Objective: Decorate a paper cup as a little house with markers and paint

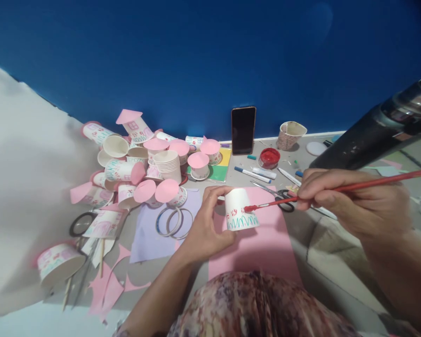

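My left hand (207,223) is closed around the left side of a white paper cup (237,201), which is held upside down over a pink sheet (277,248). Green zigzag strokes run along the cup's rim, with small red marks above them. In my right hand (358,201) is a thin red paintbrush (382,179), gripped like a pen. Its red-coated tip touches the cup's side near the red marks. A small pot of red paint (269,158) stands open behind the cup. Beside the pink sheet lie scissors (284,203), partly behind the brush.
Decorated cups with pink paper tops (166,191) crowd the left, around a stack of plain cups (167,164). A phone (243,131) leans against the blue wall. At right a dark flask (372,126) stands near markers (252,174). Two rings (169,222) lie on lilac paper (140,243).
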Demonstrator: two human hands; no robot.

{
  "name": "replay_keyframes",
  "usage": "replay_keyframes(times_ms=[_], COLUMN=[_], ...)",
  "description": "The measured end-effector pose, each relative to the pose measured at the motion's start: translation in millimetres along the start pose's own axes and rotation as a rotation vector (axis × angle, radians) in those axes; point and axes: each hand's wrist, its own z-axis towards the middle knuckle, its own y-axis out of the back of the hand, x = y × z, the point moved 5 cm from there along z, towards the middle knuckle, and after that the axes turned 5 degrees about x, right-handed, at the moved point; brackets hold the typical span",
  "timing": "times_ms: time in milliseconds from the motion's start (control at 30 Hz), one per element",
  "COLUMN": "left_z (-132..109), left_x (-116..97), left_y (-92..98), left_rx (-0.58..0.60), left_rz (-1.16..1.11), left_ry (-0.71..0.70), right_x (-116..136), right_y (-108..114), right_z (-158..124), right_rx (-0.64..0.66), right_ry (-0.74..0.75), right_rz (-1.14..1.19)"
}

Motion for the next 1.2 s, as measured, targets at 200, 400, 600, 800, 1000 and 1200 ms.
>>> replay_keyframes(times_ms=[200, 400, 600, 800, 1000, 1200], left_z=[0.2, 0.0, -0.6, 0.3, 0.7, 0.3], left_x=[-0.4, 2.2, 2.3, 1.0, 0.2, 0.5], left_y=[-0.2, -1.2, -2.1, -2.1, -2.5, -2.3], left_rx=[0.0, 0.013, 0.009, 0.026, 0.037, 0.031], left_rz=[-0.008, -0.071, -0.079, -0.096, -0.093, -0.076], left_ry=[0.009, 0.006, 0.009, 0.008, -0.001, 0.011], right_x=[2.2, 4.3, 2.1, 0.6, 2.2, 0.4], right_y=[-3.5, 6.4, 0.2, 0.5, -0.3, 0.2], right_z=[1.5, -1.4, 0.3, -0.5, 2.5, 1.9], right_rx=[0.055, -0.073, 0.004, -0.036, -0.02, -0.025], right_ry=[0.011, -0.035, -0.005, -0.024, -0.014, -0.025], right_rz=[-0.028, -0.018, -0.011, -0.021, 0.004, 0.006])
